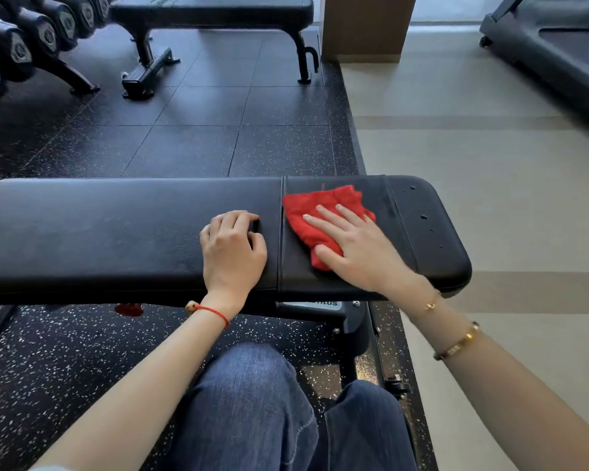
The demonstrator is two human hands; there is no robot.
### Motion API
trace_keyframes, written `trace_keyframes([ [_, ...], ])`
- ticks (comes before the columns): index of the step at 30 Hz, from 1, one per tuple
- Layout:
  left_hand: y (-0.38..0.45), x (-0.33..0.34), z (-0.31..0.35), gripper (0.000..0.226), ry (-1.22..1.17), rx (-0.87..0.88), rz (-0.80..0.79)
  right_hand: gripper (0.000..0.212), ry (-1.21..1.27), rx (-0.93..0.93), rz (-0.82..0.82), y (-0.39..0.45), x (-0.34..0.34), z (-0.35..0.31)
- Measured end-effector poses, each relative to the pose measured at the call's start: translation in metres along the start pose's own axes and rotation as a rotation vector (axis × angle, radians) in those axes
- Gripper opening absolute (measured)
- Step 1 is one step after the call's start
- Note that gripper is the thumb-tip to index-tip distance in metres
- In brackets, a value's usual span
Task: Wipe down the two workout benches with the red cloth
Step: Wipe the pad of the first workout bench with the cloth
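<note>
The near bench [116, 229] runs across the view, its padded top split by a seam into a long section and a shorter end section toward the right end. The red cloth [315, 212] lies crumpled on the short end section, just right of the seam and roughly midway between the far and near edges of the pad.

The right hand [354, 249] lies flat on the cloth with fingers straight and slightly spread, palm pressing the fabric onto the pad; the thumb rests at the cloth's near corner. The left hand [233, 248] rests on the long section just left of the seam, fingers curled under with the knuckles raised, gripping nothing (it appears to brace the body).

Step in hand: wiping the first bench, at its right end section. How much of the long section has been covered cannot be told from the surface.

Next move, as judged: slide the cloth under steady palm pressure to the rounded right end and near edge, then across the seam; the left hand must clear that path. The far bench [215, 10], well apart at the far side of the dark mat near the dumbbell rack [31, 39], remains to be wiped.
</note>
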State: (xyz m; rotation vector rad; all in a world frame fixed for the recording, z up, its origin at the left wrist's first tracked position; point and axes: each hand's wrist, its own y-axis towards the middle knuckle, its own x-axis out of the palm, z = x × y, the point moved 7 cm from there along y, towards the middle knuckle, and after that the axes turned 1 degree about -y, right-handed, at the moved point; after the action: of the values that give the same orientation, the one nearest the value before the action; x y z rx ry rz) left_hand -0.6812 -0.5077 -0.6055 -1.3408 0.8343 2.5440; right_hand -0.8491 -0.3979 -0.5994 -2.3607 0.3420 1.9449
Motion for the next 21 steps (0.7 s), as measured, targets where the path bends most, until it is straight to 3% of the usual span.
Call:
trace_keyframes([
  [5, 0.000, 0.000, 0.002, 0.029, 0.025, 0.007, 0.008, 0.055, -0.012, 0.275, -0.064, 0.037, -0.008, 0.067],
  [9, 0.001, 0.000, 0.003, 0.029, 0.030, 0.012, 0.010, 0.056, -0.043, 0.369, -0.074, 0.075, -0.001, 0.057],
  [16, 0.002, -0.001, 0.000, 0.028, 0.010, -0.003, 0.012, 0.056, -0.041, 0.027, -0.017, 0.029, 0.004, -0.016],
  [21, 0.001, 0.000, -0.001, 0.028, 0.004, -0.001, 0.016, 0.054, 0.011, 0.007, 0.002, -0.005, -0.005, 0.017],
])
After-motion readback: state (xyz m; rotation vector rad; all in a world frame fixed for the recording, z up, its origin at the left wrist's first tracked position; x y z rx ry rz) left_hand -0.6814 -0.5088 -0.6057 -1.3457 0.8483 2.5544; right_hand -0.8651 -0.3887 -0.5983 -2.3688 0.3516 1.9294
